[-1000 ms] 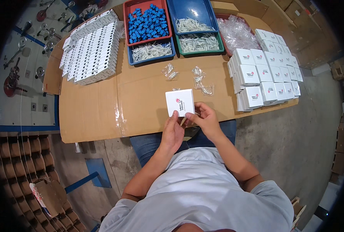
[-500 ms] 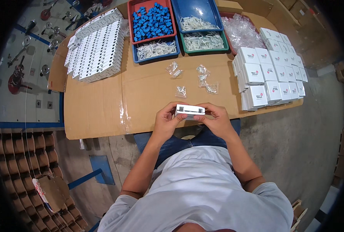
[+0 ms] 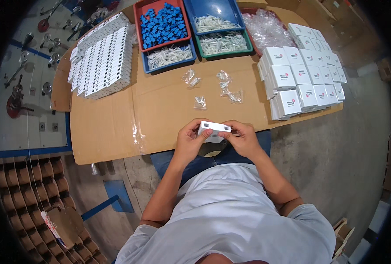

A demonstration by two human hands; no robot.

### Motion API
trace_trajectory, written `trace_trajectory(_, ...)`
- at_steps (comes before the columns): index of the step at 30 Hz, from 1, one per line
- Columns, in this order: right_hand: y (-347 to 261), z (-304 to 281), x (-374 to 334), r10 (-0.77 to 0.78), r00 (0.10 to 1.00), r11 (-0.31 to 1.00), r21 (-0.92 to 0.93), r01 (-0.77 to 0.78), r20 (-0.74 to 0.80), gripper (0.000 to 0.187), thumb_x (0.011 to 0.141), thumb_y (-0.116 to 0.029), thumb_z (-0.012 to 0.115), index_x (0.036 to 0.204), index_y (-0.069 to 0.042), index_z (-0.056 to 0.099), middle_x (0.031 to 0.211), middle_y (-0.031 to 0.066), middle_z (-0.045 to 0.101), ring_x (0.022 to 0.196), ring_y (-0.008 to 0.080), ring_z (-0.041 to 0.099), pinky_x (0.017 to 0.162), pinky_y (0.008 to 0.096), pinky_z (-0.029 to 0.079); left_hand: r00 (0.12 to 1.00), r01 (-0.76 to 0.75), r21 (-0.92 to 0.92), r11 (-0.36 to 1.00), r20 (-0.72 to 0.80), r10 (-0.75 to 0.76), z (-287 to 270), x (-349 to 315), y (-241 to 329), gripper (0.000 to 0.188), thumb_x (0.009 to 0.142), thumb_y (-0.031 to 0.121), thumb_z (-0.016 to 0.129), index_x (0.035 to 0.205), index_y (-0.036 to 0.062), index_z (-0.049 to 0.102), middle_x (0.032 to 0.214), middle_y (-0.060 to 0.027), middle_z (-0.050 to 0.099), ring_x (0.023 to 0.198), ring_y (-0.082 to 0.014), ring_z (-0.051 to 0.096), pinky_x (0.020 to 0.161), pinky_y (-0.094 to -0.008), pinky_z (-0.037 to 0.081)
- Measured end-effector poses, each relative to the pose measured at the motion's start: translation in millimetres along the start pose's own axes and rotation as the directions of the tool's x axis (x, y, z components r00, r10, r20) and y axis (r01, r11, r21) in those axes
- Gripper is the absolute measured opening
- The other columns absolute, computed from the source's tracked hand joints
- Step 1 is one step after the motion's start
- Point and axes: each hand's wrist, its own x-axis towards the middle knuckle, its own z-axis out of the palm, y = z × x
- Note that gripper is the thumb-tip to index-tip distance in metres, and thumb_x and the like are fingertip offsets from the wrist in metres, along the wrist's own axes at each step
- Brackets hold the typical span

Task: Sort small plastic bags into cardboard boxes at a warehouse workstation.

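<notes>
Near the table's front edge, both of my hands grip one small white plastic case (image 3: 216,127) with two dark square openings in its upward-facing edge. My left hand (image 3: 189,140) is closed on its left end and my right hand (image 3: 245,140) on its right end. Both thumbs press on the side nearest me; the other fingers are partly hidden behind the case. Just beyond lie several small clear plastic bags (image 3: 200,103) with pale pieces inside.
Rows of white cases (image 3: 105,66) fill the table's left side. At the back are a red tray (image 3: 136,20) of blue parts, blue and green trays (image 3: 227,54) of pale pieces, and clear bags (image 3: 265,28). Stacked printed white cases (image 3: 287,102) stand right on the cardboard-covered table (image 3: 103,127).
The long dark gap along the case's edge no longer shows; two separate openings do. The case has tilted slightly, with both hands still on it. The whole view has shifted a little.
</notes>
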Motion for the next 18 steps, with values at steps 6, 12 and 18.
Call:
trace_trajectory(6, -14.4, -14.2, -9.4, 0.159, 0.969, 0.986, -0.076, -0.147, 0.188, 0.024, 0.092, -0.007, 0.073, 0.112, 0.001, 0.064, 0.095, 0.0038, 0.068, 0.087, 0.0109, 0.063, 0.079, 0.0274, 0.053, 0.968, 0.109, 0.469, 0.876, 0.150, -0.200, -2.3, 8.6, 24.6, 0.043, 0.087, 0.007, 0.078, 0.126, 0.0033, 0.060, 0.121, -0.0117, 0.068, 0.104, -0.0134, 0.064, 0.091, -0.0284, 0.049)
trace_trajectory(12, -2.7, -57.2, -45.3, 0.215, 0.974, 0.971, 0.125, -0.206, -0.071, 0.029, 0.090, -0.004, 0.075, 0.115, 0.004, 0.064, 0.095, 0.0035, 0.069, 0.083, 0.0111, 0.066, 0.074, 0.0260, 0.055, 0.970, -0.241, 0.473, 0.848, 0.137, 0.199, 28.0, 27.1, 12.8, 0.053, 0.089, 0.017, 0.077, 0.136, 0.0039, 0.056, 0.127, -0.0126, 0.066, 0.102, -0.0204, 0.065, 0.091, -0.0330, 0.051)
trace_trajectory(18, -14.7, -112.4, -62.6, 0.324, 0.725, 0.887, 0.461, -0.010, -0.608, 0.020, 0.097, -0.011, 0.068, 0.111, 0.003, 0.064, 0.097, 0.0091, 0.068, 0.086, 0.0187, 0.071, 0.076, 0.0302, 0.060, 0.994, -0.060, 0.520, 0.852, -0.051, 0.101, 1.4, 35.8, -27.9, 0.042, 0.094, 0.016, 0.069, 0.133, 0.0039, 0.059, 0.123, -0.0115, 0.067, 0.103, -0.0219, 0.064, 0.092, -0.0346, 0.050)
